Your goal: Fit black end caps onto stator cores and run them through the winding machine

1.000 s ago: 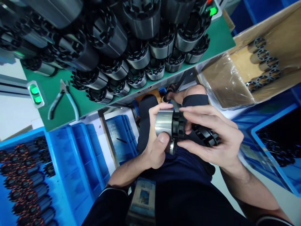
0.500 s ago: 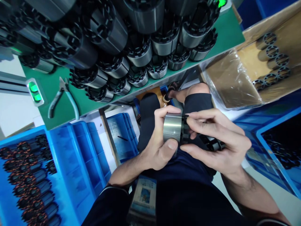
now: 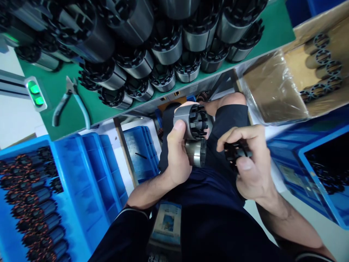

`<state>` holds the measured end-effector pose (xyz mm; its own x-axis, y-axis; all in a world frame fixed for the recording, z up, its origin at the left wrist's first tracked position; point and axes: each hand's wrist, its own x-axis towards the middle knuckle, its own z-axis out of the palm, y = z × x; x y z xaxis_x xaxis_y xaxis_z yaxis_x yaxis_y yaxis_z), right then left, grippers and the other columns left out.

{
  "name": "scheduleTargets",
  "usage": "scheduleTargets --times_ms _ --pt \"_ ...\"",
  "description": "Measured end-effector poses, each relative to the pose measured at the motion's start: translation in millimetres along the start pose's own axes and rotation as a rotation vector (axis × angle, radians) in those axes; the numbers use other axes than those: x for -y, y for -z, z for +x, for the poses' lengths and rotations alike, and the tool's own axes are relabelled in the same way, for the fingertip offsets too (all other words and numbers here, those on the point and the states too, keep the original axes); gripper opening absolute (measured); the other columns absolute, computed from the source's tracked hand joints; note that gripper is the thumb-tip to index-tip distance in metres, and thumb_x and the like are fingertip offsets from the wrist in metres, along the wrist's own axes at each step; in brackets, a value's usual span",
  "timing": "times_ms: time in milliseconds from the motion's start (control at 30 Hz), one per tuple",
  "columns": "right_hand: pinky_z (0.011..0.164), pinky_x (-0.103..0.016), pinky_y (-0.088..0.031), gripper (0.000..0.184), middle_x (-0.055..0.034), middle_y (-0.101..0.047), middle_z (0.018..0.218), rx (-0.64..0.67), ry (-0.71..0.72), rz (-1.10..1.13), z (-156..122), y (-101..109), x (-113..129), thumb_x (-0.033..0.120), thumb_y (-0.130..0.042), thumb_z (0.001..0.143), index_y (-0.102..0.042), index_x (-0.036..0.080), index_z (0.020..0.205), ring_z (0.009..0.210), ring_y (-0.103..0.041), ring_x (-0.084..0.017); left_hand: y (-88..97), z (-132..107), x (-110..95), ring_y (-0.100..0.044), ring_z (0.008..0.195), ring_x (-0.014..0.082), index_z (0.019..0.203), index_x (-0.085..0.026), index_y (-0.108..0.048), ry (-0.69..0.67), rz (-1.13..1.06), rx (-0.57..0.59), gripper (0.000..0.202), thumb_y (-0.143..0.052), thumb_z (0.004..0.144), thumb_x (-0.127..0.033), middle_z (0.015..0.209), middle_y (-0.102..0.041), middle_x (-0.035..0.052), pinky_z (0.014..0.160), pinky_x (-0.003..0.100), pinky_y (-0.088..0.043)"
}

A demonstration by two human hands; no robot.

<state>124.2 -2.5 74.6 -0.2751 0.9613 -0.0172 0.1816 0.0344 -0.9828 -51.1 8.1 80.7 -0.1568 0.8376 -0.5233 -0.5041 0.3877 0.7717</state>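
Note:
My left hand (image 3: 176, 160) is closed around a metal motor stator core (image 3: 182, 117) with a black toothed plastic ring (image 3: 198, 122) on its right end. Directly below it, against the same palm, sits a second bare metal stator core (image 3: 194, 153). How the fingers hold this lower core is hidden. Off to the right, apart from the cores, my right hand (image 3: 255, 171) pinches a black plastic insulator piece (image 3: 235, 150) between thumb and curled fingers. Both hands are above my lap.
Several stator cores with black rings (image 3: 166, 49) stand on the green bench (image 3: 100, 118), near cutting pliers (image 3: 72, 102). Blue trays (image 3: 77, 163) with wound parts are at left. A cardboard box (image 3: 267, 85) with bare cores and a blue bin (image 3: 317, 165) are at right.
My right hand has drawn away from the core toward the right, holding a black insulator piece. My left hand has turned and raised its core, and the second core beneath has come into view.

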Motion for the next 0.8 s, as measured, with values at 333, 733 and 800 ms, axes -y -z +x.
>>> scheduleTargets --times_ms 333,733,800 --pt "0.062 -0.032 -0.069 0.065 -0.0096 -0.073 0.137 0.062 0.1 -0.044 0.3 -14.5 3.4 0.04 -0.105 0.093 -0.076 0.033 0.151 0.076 -0.069 -0.014 7.7 -5.2 -2.2 -0.077 0.133 0.046 0.113 -0.031 -0.076 0.076 0.01 -0.019 0.084 -0.051 0.093 -0.109 0.1 -0.078 0.0131 0.1 0.063 -0.072" --pt "0.077 -0.039 -0.075 0.053 -0.0111 -0.074 0.148 0.051 0.143 0.059 -1.3 -11.0 -4.4 0.03 -0.099 0.097 -0.084 0.035 0.147 0.089 -0.077 -0.019 1.2 -2.7 -8.3 -0.079 0.127 0.0407 0.118 -0.032 -0.074 0.062 -0.042 -0.042 0.057 -0.067 0.1 -0.086 0.102 -0.08 0.0079 0.101 0.058 -0.071" --pt "0.081 -0.042 -0.076 0.058 -0.0114 -0.077 0.146 0.04 0.143 0.052 -1.0 -11.5 -4.4 0.028 -0.098 0.097 -0.081 0.035 0.152 0.103 -0.081 -0.026 1.4 -3.2 -8.7 -0.079 0.126 0.0394 0.126 -0.033 -0.074 0.048 -0.054 -0.039 0.054 -0.067 0.102 -0.082 0.102 -0.08 0.0072 0.101 0.058 -0.071"
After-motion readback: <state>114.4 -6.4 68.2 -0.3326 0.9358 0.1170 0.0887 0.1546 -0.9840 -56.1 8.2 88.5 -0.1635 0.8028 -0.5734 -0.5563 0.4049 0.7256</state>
